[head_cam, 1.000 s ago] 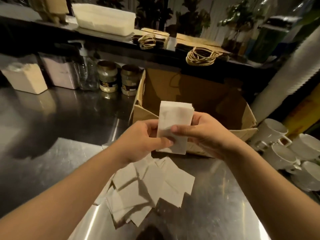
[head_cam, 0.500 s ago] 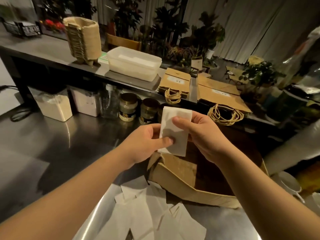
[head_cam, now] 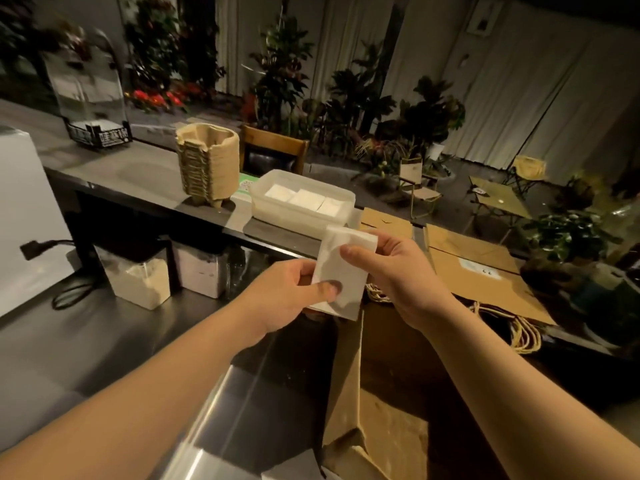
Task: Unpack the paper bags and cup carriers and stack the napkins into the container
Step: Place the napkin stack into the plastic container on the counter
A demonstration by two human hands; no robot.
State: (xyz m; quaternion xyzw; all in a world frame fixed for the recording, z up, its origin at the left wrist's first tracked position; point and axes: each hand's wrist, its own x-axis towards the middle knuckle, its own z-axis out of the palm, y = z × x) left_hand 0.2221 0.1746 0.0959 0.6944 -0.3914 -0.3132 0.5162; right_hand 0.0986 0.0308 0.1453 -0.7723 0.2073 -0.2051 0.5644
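Both hands hold one stack of white napkins [head_cam: 341, 271] upright above the near steel surface [head_cam: 104, 344]. Left hand [head_cam: 289, 296] pinches its lower edge, thumb pressed across the front; right hand [head_cam: 398, 271] has its grip curled round the right side, thumb on the face. Just beyond, on the raised far shelf [head_cam: 138, 171], sits the translucent container [head_cam: 301, 206] with napkins already inside. Left of it stand stacked cup carriers [head_cam: 207, 164]; right lie flat paper bags [head_cam: 467, 261]. An open cardboard box [head_cam: 367, 417] sits near, below the hands.
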